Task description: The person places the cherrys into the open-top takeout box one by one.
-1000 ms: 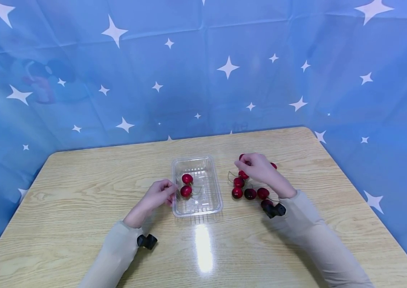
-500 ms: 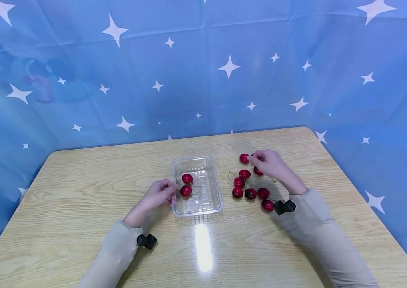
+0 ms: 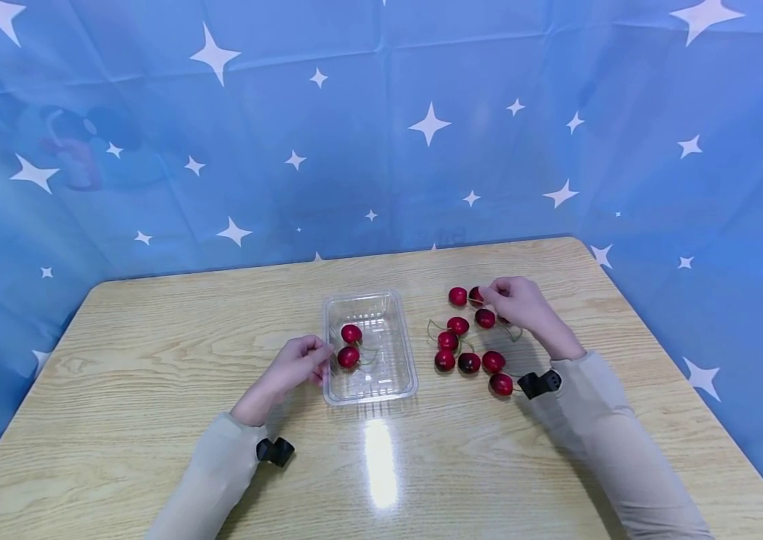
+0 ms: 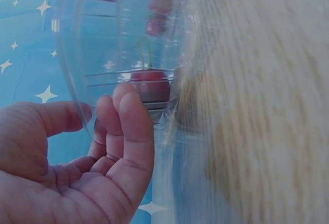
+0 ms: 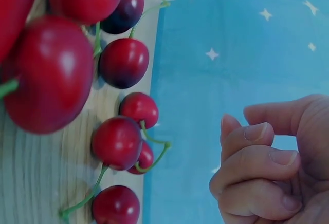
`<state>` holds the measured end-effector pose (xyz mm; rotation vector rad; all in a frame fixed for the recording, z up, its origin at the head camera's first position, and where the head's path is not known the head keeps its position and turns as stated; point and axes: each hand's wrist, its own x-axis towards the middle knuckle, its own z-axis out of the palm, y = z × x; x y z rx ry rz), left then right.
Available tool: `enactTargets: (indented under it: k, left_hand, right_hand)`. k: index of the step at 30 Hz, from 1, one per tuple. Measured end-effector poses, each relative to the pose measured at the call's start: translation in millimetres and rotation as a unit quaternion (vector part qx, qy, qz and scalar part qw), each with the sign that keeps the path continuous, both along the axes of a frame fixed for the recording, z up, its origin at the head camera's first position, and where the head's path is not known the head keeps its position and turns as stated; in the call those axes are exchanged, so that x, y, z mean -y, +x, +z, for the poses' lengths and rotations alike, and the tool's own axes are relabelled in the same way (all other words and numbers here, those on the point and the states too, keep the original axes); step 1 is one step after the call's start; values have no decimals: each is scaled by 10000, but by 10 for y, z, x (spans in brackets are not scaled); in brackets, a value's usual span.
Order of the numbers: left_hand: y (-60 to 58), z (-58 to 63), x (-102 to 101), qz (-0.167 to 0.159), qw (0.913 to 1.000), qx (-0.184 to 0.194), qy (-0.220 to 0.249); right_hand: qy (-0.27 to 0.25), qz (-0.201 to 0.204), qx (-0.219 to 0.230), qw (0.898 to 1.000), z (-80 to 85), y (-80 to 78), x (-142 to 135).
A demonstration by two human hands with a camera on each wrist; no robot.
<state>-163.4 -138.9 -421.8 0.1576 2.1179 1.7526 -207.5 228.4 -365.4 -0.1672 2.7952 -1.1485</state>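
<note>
My left hand (image 3: 292,367) pinches the left rim of a clear plastic container (image 3: 389,375); in the left wrist view the thumb is outside the wall and the fingertips (image 4: 131,100) are near a cherry seen through it. Two red cherries (image 3: 349,357) with green stems lie in the container's left half. Over the far end of a group of loose cherries (image 3: 458,326), my right hand (image 3: 519,304) hovers with fingers bent. Its thumb and forefinger stand apart in the right wrist view, where the hand (image 5: 267,162) holds nothing. One dark cherry (image 3: 476,295) is just left of its fingertips.
A wood-grain table (image 3: 172,360) carries everything. Behind it hangs a blue cloth (image 3: 354,135) with white stars. Another cherry (image 3: 500,385) lies at the near end of the group, by the black camera (image 3: 539,384) on the right wrist.
My right hand has moved right and slightly away over the cherries, uncovering several of them. The left hand, the container and the cherries inside have stayed in place.
</note>
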Motion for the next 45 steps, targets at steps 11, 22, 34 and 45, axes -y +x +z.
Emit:
enactTargets:
  k: [11, 22, 34, 45]
  left_hand:
    - [15, 22, 18, -20, 10000, -50, -18]
    - [19, 44, 17, 14, 9999, -18, -109]
    - [11, 17, 11, 65, 9999, 64, -137]
    - [21, 19, 10, 71, 9998, 95, -128]
  right_hand:
    - [98, -222, 130, 9996, -116, -81, -99]
    - [284, -409, 744, 9960, -220, -152, -139]
    - [217, -563, 1063, 9925, -253, -164, -29]
    - [154, -870, 1068, 9903, -239, -222, -16]
